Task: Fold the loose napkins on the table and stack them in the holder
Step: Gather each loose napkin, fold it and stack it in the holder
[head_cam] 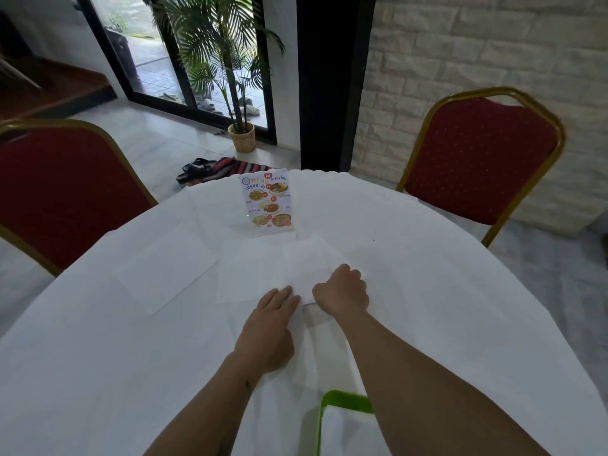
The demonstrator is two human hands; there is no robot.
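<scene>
- The left hand, at centre frame, lay flat with straight fingers, its fingertips pressing the near edge of a white napkin spread on the table.
- The right hand, just right of the left, was curled over the same napkin's near right corner; the fingers appeared to pinch the paper, though the grip itself was hidden beneath the knuckles.
- The napkin being worked lay at centre frame, between the hands and the menu card, partly folded over on itself.
- A second loose napkin lay flat and unfolded at centre left, well apart from both hands.
- The green holder sat at the lower edge of the frame, partly hidden by the right forearm, with white napkins inside.
- The menu card stood upright beyond the napkins, at upper centre of the table.
- Two red chairs with gold frames stood at the table: one at the left edge, one at the upper right.
- A potted palm stood on the floor at upper centre, beside a glass door.
</scene>
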